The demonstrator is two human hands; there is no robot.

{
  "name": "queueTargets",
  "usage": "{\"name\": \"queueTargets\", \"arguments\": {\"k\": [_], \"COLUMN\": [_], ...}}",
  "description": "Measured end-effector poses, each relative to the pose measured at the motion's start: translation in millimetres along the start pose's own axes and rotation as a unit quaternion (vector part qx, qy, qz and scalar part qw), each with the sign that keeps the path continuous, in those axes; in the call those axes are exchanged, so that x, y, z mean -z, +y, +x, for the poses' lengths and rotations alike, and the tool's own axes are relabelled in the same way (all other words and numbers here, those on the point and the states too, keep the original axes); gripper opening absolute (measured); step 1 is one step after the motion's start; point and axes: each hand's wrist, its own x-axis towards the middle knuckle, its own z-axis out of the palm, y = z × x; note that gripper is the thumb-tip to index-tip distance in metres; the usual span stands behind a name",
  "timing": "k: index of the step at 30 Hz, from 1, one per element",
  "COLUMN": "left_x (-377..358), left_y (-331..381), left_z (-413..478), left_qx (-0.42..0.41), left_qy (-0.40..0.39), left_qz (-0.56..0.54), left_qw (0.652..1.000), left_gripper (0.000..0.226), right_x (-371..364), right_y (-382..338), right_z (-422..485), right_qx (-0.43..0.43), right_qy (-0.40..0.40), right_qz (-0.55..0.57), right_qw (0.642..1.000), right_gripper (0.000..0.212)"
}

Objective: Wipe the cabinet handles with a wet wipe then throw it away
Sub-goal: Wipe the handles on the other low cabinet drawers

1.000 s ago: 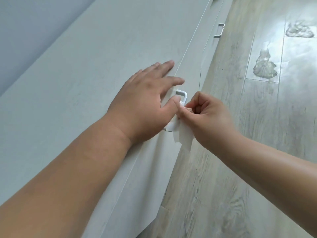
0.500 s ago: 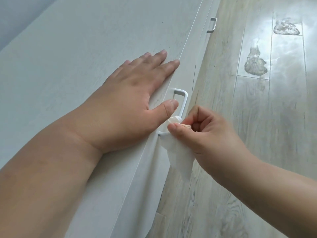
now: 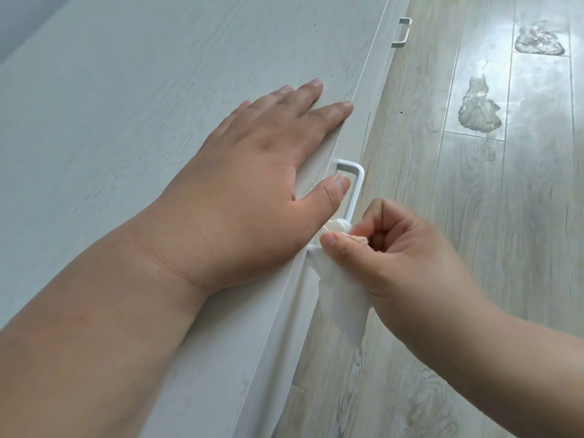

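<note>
The wet wipe [image 3: 339, 298] is bunched up against the lower end of the near cabinet handle [image 3: 353, 191], with a loose tail hanging down past the door edge. The right hand [image 3: 407, 257] pinches it, thumb and curled fingers closed around the wad. The left hand [image 3: 252, 184] lies flat on the white cabinet [image 3: 126, 121], fingers straight, thumb just beside the handle bar. A second handle [image 3: 402, 32] sits farther along. The wood floor [image 3: 474, 216] has a couple of wet footprints [image 3: 478, 109].
</note>
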Motion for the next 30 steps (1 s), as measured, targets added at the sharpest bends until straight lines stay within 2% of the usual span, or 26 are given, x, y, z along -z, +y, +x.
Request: {"name": "queueTargets", "arguments": {"k": [7,11,19,23,30], "left_x": [0,1,4,8,8], "left_y": [2,2,1,-7,-7], "left_z": [0,-1,-2,-5,-4], "left_qx": [0.004,0.005,-0.004,-0.015,-0.017], "left_qy": [-0.009,-0.015,-0.039,-0.049,-0.052], "left_qz": [0.007,0.010,0.020,0.016,0.023], "left_qw": [1.000,1.000,0.999,0.999,0.998], "left_gripper": [0.074,0.075,0.076,0.078,0.080], "right_x": [-3,-11,-14,-12,-3], "right_y": [-7,5,-3,-3,-6], "right_z": [1,-16,-13,-14,-12], "right_qx": [0.010,-0.007,0.000,-0.008,0.016], "right_qy": [0.025,0.006,0.047,0.035,0.009], "right_qz": [-0.034,-0.041,-0.051,-0.051,-0.078], "right_qw": [0.999,0.999,0.998,0.998,0.997], "right_gripper": [0.033,0.036,0.038,0.042,0.036]}}
